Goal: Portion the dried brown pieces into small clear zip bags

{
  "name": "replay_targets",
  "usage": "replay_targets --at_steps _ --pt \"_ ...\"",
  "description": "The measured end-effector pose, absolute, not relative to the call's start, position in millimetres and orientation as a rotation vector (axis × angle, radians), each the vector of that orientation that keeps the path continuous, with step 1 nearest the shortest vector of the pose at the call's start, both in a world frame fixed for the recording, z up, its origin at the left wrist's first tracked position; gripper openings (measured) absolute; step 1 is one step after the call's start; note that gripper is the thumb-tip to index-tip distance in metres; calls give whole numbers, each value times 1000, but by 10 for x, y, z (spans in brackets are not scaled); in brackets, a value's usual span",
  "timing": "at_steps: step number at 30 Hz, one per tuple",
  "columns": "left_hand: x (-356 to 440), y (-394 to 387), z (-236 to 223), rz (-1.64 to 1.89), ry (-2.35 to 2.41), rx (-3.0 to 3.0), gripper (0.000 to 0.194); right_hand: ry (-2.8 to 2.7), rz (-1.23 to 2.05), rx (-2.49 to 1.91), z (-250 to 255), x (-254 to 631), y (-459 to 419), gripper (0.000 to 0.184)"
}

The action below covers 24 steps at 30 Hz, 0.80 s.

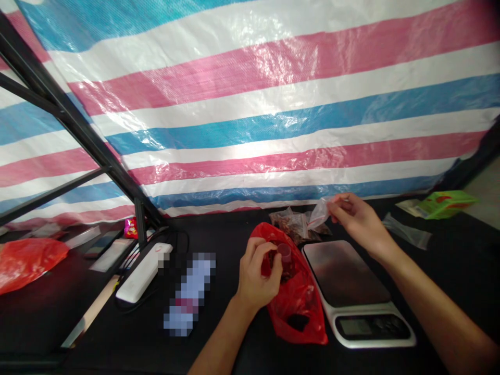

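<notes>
Head camera view: two bare hands work over a black bench [449, 265]. The left hand [254, 278] is partly closed at the open mouth of a red plastic bag [299, 310], thumb and fingers curled toward one another beside a small translucent cup [285, 253]; whether they grip the cup or the bag's edge cannot be told. The cup lies within the bag's mouth, above dark brownish contents that are hard to make out. The right hand [360, 223] has its thumb and forefinger closed on a small clear plastic bag [319, 212], raised above the bench behind the scale. Beyond the red bag, clear bags of reddish-brown pieces [288, 221] lie on the bench, partly overlapped by the raised one. Just right of the red bag sits a digital scale [347, 273], its display [355, 327] toward the wearer. Farther right lie a flat clear bag [408, 233] and, near the back, a bright green packet [445, 204]. To the left are a pixelated object [191, 291], a white power strip [144, 273] with dark cable, and, at the far edge, another red bag [31, 264]. A striped plastic sheet [273, 130] hangs behind, crossed at left by a black frame [84, 138].
</notes>
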<state>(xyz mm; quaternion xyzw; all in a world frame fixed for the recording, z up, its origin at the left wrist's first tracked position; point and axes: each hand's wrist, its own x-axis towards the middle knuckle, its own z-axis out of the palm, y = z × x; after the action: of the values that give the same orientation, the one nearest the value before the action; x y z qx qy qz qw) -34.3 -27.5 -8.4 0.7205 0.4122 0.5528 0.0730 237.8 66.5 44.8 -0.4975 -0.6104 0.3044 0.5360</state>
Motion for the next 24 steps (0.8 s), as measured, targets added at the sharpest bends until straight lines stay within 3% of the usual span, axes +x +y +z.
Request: replay_targets --at_steps 3,6,10,12,16,20,24 --pt "-316 -273 -116 1573 1249 2164 30 -1404 1191 -1018 472 1990 416 50" --pt "-304 -273 -159 1584 1250 2151 58 -1458 1451 -901 400 1737 234 62" --pt "-301 -301 -133 1670 1266 2212 85 -1539 1607 -850 259 1615 118 51" --pt "-289 -321 -82 1644 1242 2257 80 -1595 1612 -829 217 1603 92 41" --pt "-252 -338 -18 1644 1076 2328 44 -1772 1483 -807 224 1596 72 28" --pt "-278 -316 -96 1835 1122 2170 26 -2054 884 -918 261 1620 88 19" --pt "-350 -262 -196 1948 1500 1825 14 -2378 402 -947 232 1670 103 19"
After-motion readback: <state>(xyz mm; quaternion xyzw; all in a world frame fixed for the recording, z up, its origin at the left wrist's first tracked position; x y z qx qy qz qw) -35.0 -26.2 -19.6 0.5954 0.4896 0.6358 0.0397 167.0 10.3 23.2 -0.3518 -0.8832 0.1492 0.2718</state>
